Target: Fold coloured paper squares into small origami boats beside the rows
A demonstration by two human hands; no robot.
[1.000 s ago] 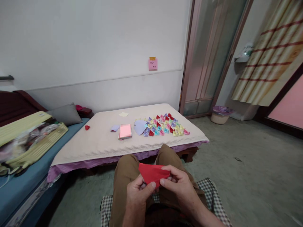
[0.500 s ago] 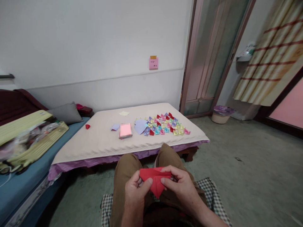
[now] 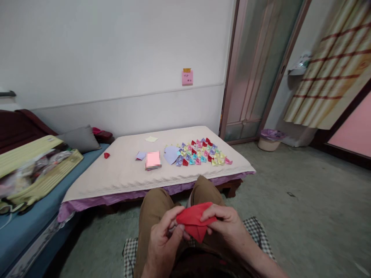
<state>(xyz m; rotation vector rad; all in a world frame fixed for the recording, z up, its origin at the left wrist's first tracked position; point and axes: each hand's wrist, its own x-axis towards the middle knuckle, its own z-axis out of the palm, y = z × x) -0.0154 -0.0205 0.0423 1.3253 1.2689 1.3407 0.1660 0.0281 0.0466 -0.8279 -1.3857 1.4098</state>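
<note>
Over my lap I hold a folded piece of red paper (image 3: 194, 219), its pointed end facing down toward me. My left hand (image 3: 166, 239) pinches the paper's left corner between thumb and fingers. On the other side my right hand (image 3: 227, 227) grips the right part, with its fingers over the top edge and the thumb partly hidden behind. Ahead on the low covered table lie many small folded paper pieces (image 3: 203, 151) in red, yellow, pink, blue and purple. Left of them are a larger purple paper shape (image 3: 171, 155) and a stack of square paper (image 3: 153, 160).
A small red folded piece (image 3: 107, 155), a purple sheet (image 3: 140, 155) and a pale yellow sheet (image 3: 151, 139) lie on the cream tablecloth (image 3: 121, 177). At left stands a blue-covered seat (image 3: 37, 200) with a yellow bag. A lined bin (image 3: 271, 141) stands on the floor at right.
The red paper has been tilted and turned, its right side lifting slightly. My left thumb has moved from the paper's front to its left corner, and my right thumb has slipped behind.
</note>
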